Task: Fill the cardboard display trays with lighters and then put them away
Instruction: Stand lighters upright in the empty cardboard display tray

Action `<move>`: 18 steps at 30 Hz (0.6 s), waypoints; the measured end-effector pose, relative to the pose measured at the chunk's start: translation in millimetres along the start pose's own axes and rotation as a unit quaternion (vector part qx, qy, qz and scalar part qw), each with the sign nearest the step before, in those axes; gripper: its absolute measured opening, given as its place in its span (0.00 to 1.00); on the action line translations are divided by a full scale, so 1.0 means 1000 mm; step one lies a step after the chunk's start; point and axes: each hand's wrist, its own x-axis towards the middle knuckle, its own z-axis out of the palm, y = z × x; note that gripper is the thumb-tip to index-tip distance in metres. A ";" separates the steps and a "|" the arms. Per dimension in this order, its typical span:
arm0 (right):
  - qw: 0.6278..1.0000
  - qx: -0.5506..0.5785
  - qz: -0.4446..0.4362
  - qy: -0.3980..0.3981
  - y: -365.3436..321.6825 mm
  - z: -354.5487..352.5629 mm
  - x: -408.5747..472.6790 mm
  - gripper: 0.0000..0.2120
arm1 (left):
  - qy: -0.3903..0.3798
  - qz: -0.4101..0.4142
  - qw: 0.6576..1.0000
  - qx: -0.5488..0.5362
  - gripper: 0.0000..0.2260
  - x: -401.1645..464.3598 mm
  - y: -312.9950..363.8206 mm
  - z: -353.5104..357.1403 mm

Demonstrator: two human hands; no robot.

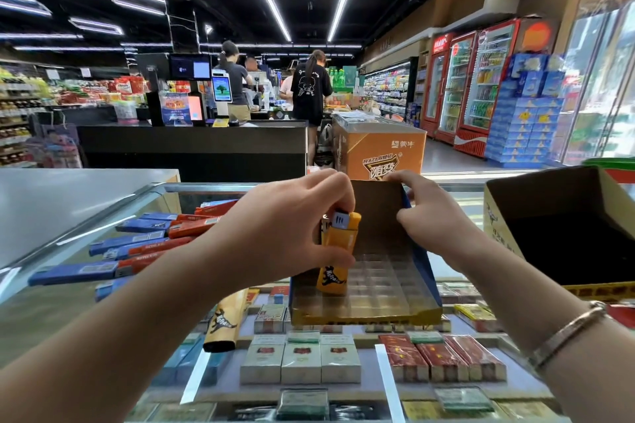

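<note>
Two hands work over a glass tabletop (103, 292) in a shop. The left hand (281, 233) pinches an orange lighter (338, 251) by its top, with the fingers on the far side and the thumb on the near side. That grip is closed tight on the lighter. The lighter stands upright with its bottom in the front left corner of a cardboard display tray (381, 299). The tray sits on the glass and has rows of little clear slots, and no other lighter shows in them.

The right hand (429, 213) holds the tall back wall of the tray at its right edge, with the fingers curled round the card. A bracelet (567, 333) is on that wrist.

Another orange lighter (223, 323) lies flat on the glass, to the left of the tray. Further left lies a pile of long blue and red lighters (137, 251). A big open cardboard box (563, 230) stands to the right of the tray. Packs of cigarettes (300, 364) sit under the glass.
</note>
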 end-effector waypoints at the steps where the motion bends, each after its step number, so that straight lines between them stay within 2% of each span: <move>1: 1.000 0.001 0.000 0.000 0.000 0.000 0.000 0.25 | 0.014 0.010 1.000 0.019 0.20 0.000 0.000 0.000; 6: 1.000 0.005 -0.004 -0.004 0.001 0.000 0.000 0.25 | 0.050 0.051 0.994 0.081 0.22 0.001 0.001 -0.001; 12: 1.000 0.001 0.002 -0.001 0.001 0.000 -0.001 0.26 | 0.040 0.087 0.985 0.141 0.24 0.002 0.001 0.000; 15: 1.000 -0.009 0.004 -0.001 0.001 0.000 -0.001 0.26 | 0.024 0.086 0.984 0.155 0.25 0.001 -0.001 0.001; 18: 1.000 -0.017 0.000 -0.011 0.002 -0.001 0.000 0.26 | 0.024 0.055 0.991 0.117 0.21 0.000 -0.003 0.003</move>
